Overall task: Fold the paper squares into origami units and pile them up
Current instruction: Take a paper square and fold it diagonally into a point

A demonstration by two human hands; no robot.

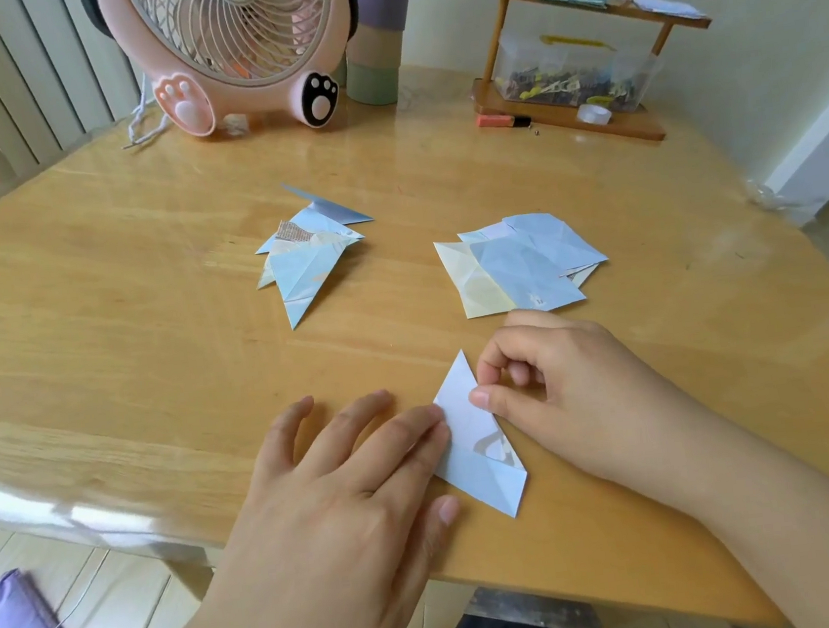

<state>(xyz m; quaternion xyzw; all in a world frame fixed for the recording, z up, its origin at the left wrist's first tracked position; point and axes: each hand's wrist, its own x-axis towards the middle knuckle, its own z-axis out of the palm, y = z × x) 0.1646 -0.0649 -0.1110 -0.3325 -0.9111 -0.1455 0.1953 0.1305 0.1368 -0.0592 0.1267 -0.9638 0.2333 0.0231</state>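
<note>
I see the wooden table from above, with both hands near its front edge. My left hand lies flat with its fingers straight and spread; the index fingertip presses the left edge of the half-folded paper unit and the thumb sits beside the lower part of it. My right hand is curled, its thumb tip pressing on the upper part of the same piece and the bent index finger just above the pointed flap; I cannot tell whether the finger actually touches the paper. The piece is pale blue, long and pointed at both ends, lying on the table between the two hands.

Farther back, to the left of centre, lies the pile of finished units, pointed blue shapes overlapping one another. To the right of it, well apart, is the stack of unfolded squares, blue and pale yellow sheets fanned loosely, just beyond my right hand.

At the back stands a pink fan with paw-shaped feet, and at the right corner a small wooden shelf holding a clear box of clips
</note>
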